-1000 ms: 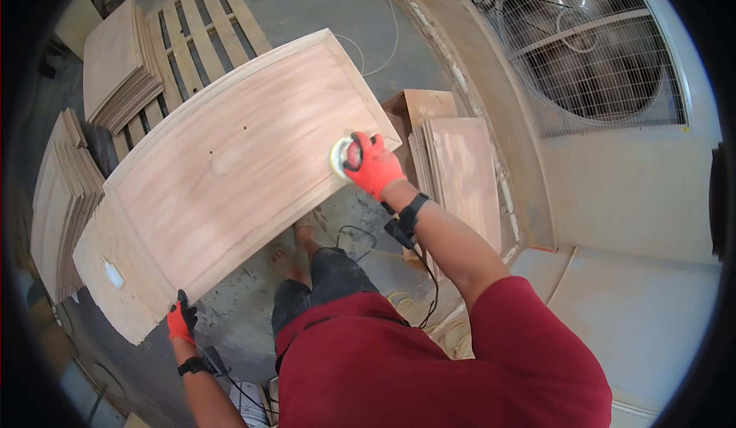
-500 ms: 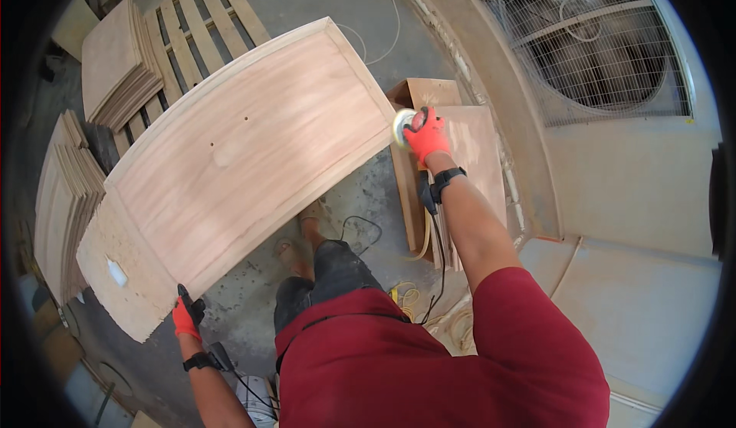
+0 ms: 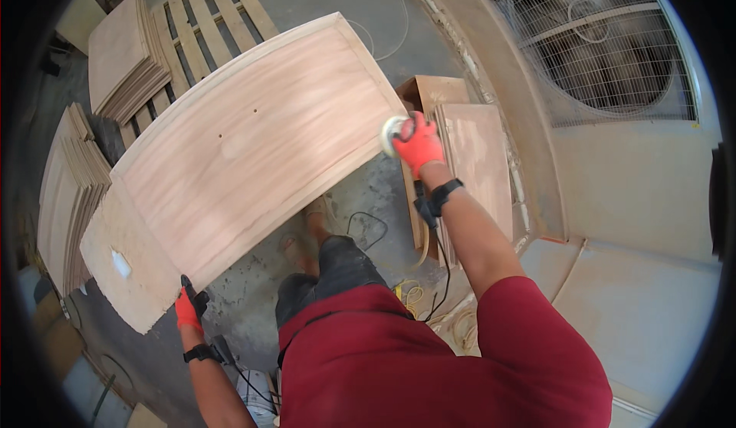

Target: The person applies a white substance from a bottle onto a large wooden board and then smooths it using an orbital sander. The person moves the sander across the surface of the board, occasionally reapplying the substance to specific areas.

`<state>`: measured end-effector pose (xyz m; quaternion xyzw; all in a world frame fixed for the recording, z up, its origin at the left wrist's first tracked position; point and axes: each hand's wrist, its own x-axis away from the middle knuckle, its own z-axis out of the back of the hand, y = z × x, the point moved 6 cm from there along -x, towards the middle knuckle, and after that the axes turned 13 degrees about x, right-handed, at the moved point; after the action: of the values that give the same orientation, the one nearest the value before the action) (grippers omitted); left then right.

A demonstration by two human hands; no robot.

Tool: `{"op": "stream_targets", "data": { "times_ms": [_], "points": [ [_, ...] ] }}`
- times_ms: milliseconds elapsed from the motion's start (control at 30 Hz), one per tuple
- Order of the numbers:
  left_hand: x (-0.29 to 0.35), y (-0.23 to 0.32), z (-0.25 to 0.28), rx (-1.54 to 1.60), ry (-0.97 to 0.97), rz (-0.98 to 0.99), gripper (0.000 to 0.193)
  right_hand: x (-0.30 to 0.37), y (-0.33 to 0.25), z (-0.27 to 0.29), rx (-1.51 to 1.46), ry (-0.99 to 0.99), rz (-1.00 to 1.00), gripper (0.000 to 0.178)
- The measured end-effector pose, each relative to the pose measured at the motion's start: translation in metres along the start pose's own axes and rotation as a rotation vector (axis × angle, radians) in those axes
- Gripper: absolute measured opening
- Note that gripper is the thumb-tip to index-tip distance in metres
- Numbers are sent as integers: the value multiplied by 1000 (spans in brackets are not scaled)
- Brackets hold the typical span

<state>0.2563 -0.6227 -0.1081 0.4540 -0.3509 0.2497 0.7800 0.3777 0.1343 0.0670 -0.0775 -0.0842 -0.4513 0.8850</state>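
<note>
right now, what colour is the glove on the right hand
The right hand wears an orange-red glove with some black; head view shows it best.

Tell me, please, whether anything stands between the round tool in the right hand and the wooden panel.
Nothing visible does: the right hand holds the round tool at the right end of the wooden panel; the left hand is well away, at its near edge.
</note>
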Motion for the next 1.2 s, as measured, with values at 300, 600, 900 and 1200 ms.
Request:
{"op": "stream_targets", "data": {
  "times_ms": [300,600,900,1200],
  "points": [
    [4,-1,10,11,17,34,50,105,-173,-18,71,-133,573,64],
    [-10,-16,9,-30,-30,-41,34,-7,-71,5,60,51,123,69],
    [4,6,-1,-210,48,-193,56,104,-190,-19,63,-81,519,69],
    [15,14,4,-267,92,-262,59,192,-279,-48,39,-126,825,67]
  ]
}}
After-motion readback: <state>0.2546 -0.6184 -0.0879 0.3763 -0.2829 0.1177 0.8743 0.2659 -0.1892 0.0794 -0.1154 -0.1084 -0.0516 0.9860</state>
